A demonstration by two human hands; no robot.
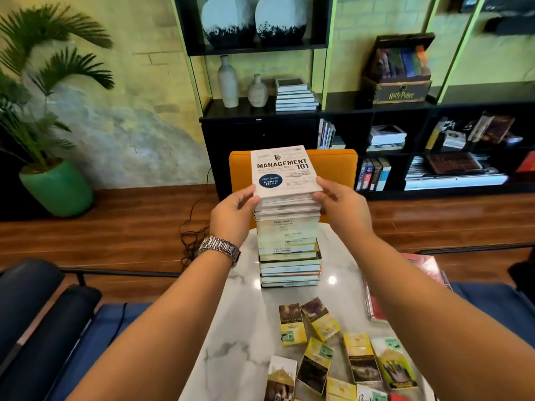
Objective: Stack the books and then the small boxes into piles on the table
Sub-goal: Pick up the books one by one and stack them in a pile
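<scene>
The marble tabletop (249, 328) carries my tall book stack (289, 247) at its far end. My left hand (231, 212) and right hand (344, 204) pinch the top book (283, 172) at its near corners. Small boxes (341, 351) lie scattered nearer me than the stack.

Both bare forearms reach forward from the lower corners and converge toward the middle, the left from the lower left, the right from the lower right. The left hand (234, 211) is raised with its back toward the camera, fingers curled and the thumb lying on top of the near left corner of the top book (285, 172), pinching it. A metal watch (220, 249) circles the left wrist. The right hand (344, 204) mirrors it at the near right corner, thumb on the cover, fingers curled down along the side of the pile. Both wrists are nearly straight and level with each other.
</scene>
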